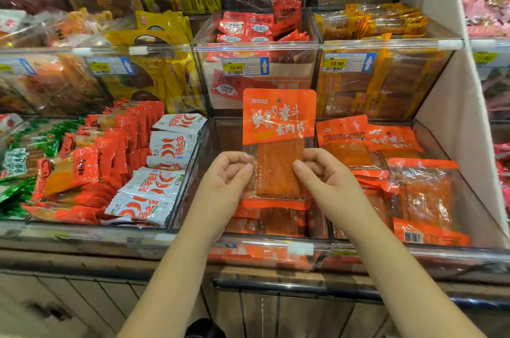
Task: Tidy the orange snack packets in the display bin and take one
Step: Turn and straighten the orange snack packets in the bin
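Head view: L hand [229,172] fingers pinch packet [278,127] at left edge; R hand [325,174] fingers pinch its right edge. Packet upright, long axis vertical, held over bin [220,133] front middle, betw both hands, equally near. Bin's right half holds loose packets [414,194].

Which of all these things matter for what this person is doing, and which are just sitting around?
In the job: upright orange snack packet with a clear window, pinched by left hand and right hand; loose orange packets lying in the clear plastic display bin.
Just there: white chilli-print packets; red packets beside them; yellow packets above; yellow price label.
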